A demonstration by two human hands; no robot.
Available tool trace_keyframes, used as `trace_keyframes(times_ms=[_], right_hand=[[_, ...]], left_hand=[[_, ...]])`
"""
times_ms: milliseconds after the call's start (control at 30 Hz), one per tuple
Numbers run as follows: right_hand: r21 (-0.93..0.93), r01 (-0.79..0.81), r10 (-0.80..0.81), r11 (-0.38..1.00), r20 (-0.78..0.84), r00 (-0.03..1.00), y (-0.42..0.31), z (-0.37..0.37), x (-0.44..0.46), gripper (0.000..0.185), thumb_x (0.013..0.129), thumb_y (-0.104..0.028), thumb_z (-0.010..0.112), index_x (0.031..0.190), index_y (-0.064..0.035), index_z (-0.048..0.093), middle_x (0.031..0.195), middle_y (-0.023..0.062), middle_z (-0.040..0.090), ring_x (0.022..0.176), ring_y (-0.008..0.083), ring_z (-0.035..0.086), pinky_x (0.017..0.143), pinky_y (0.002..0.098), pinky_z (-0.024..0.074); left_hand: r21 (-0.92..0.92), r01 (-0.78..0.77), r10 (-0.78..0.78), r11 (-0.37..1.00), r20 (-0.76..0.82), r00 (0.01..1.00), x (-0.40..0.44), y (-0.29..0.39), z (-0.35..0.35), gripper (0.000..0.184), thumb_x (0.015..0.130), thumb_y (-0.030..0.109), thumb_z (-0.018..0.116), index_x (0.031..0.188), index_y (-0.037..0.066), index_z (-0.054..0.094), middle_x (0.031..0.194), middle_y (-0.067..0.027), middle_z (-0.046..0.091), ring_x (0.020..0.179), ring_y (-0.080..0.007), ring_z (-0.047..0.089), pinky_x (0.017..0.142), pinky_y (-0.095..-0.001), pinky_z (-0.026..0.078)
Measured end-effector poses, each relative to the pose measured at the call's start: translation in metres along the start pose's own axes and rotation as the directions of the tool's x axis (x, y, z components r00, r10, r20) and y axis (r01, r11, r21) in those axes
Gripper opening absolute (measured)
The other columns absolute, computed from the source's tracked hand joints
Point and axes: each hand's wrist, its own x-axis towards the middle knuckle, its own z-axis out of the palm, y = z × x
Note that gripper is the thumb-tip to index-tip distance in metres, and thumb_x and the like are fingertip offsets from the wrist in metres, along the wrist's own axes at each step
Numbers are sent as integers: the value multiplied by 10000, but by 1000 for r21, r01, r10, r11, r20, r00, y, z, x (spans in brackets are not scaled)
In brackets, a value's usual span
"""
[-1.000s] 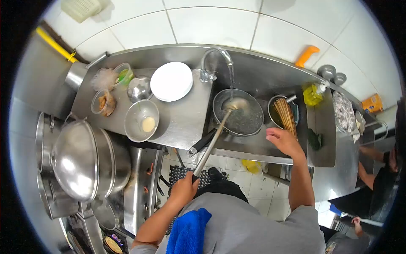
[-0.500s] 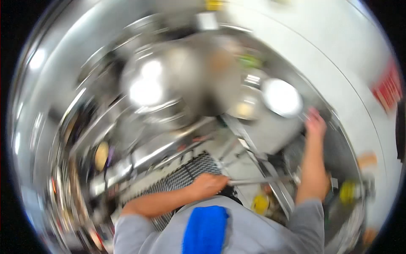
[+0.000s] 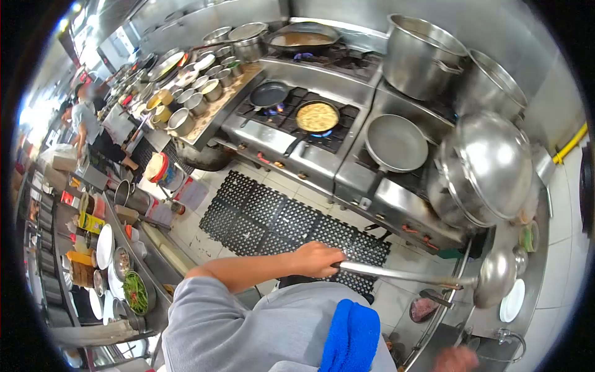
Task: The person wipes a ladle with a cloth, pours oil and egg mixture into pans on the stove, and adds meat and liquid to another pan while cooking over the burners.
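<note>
My left hand [image 3: 317, 259] is closed round the dark end of a long ladle's handle. The ladle [image 3: 495, 279] stretches to the right across my front, its big steel bowl near the counter by the wall. At the bottom edge, my right hand [image 3: 455, 359] is smeared by motion and partly cut off, so its fingers do not show clearly. It is close to the sink tap [image 3: 505, 335]. A stack of white plates [image 3: 512, 301] lies just below the ladle's bowl.
On the stove, a pan with a yellow omelette-like round [image 3: 317, 116] sits over a flame. A grey pan [image 3: 396, 143], tall stockpots [image 3: 423, 56] and a large domed steel lid [image 3: 494, 166] stand nearby. Black rubber mats [image 3: 273, 214] cover floor tiles. A person [image 3: 87, 121] works far left.
My view has swung left from the sink counter toward the stove, and the blur has mostly cleared. My left hand still grips the ladle. My right hand has gone from beside the plates to the bottom edge.
</note>
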Motion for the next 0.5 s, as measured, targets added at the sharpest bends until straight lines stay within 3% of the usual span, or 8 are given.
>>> trace_keyframes(times_ms=[33, 67, 167, 233, 300, 367, 400, 500], right_hand=[[108, -138, 159, 985, -219, 963, 48, -9, 24, 273, 820, -266, 550, 941, -28, 603, 866, 46, 618, 777, 257, 611, 621, 349, 480], [-565, -385, 115, 730, -454, 884, 107, 1, 53, 295, 823, -222, 547, 989, 21, 573, 781, 57, 621, 670, 188, 604, 638, 280, 490], [-618, -250, -61, 745, -437, 897, 156, 94, 130, 232, 845, -105, 551, 1027, 31, 597, 861, 95, 650, 769, 155, 621, 703, 260, 481], [-887, -30, -94, 461, -83, 992, 146, 195, 189, 218, 847, -147, 571, 996, 4, 620, 895, 77, 645, 769, 132, 613, 706, 254, 475], [-863, 140, 116, 485, 223, 968, 162, 260, 249, 233, 826, -149, 599, 1016, -14, 611, 998, 66, 626, 859, 140, 600, 738, 255, 470], [-812, 367, 333, 455, 537, 775, 180, 330, 286, 316, 815, -215, 625, 1065, -25, 596, 1056, 111, 603, 946, 188, 587, 814, 297, 461], [-727, 562, 411, 394, 686, 600, 193, 354, 302, 369, 816, -252, 625, 1105, -30, 575, 1066, 123, 595, 964, 216, 584, 834, 305, 457], [-516, 743, 485, 426, 824, 294, 236, 409, 326, 441, 814, -279, 628, 1160, -26, 522, 1080, 155, 584, 997, 255, 569, 865, 317, 440]], left_hand=[[1, 4, -4, 1000, -3, 1000, -23, -12, -18, 256, 699, 196, 628, 911, 81, 543, 706, -80, 589, 622, -270, 599, 547, -382, 486], [-2, 76, -76, 997, -79, 994, -43, -21, -36, 271, 680, 174, 630, 917, 71, 546, 672, -85, 589, 588, -269, 599, 522, -378, 487], [-15, 178, -177, 984, -218, 960, -93, -34, -79, 308, 638, 118, 633, 927, 49, 552, 591, -102, 586, 513, -273, 597, 465, -376, 488], [-126, 263, -290, 957, -304, 907, -121, -31, -106, 309, 638, 89, 642, 928, 41, 547, 593, -101, 582, 525, -271, 601, 473, -375, 488], [-146, 240, -279, 960, -382, 881, -144, -34, -122, 321, 676, 110, 636, 983, 66, 553, 661, -98, 604, 542, -266, 611, 493, -368, 487], [-213, 208, -293, 955, -546, 785, -160, -27, -142, 359, 666, 113, 662, 999, 50, 541, 663, -82, 604, 491, -243, 594, 461, -337, 469], [-330, 347, -469, 878, -449, 761, -182, -31, -138, 333, 684, 111, 662, 987, 37, 546, 797, -102, 624, 646, -249, 616, 591, -340, 484], [-270, 183, -307, 945, -553, 774, -180, -45, -172, 295, 716, 107, 644, 984, 25, 554, 1002, -147, 594, 910, -291, 567, 784, -375, 446]])
